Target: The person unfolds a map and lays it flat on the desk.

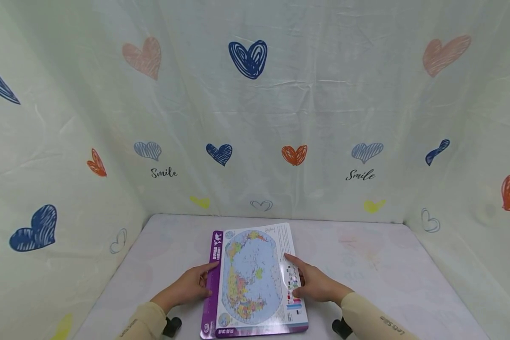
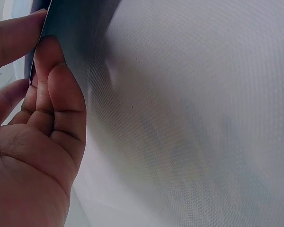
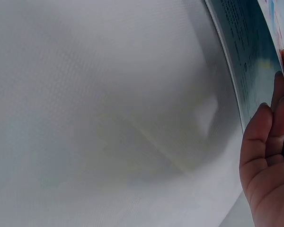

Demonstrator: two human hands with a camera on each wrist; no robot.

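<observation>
A world map sheet (image 1: 251,278) with a purple left border and rounded corners lies in front of me, slightly turned, in the head view. Along its left side the purple strip (image 1: 212,288) looks offset from the map panel; whether it is a second layer I cannot tell. My left hand (image 1: 191,285) pinches the left edge, and in the left wrist view the fingers (image 2: 68,97) curl under it. At the right edge, my right hand (image 1: 320,281) holds the sheet between thumb and fingers. The right wrist view shows the sheet's dark teal underside (image 3: 244,52) with small print, tilted above the tabletop.
The sheet is over a white cloth-covered table (image 1: 161,245) with faint coloured prints. A pale curtain (image 1: 323,104) with hearts and "Smile" lettering surrounds its back and sides. Black wrist-worn devices (image 1: 172,326) sit below both forearms.
</observation>
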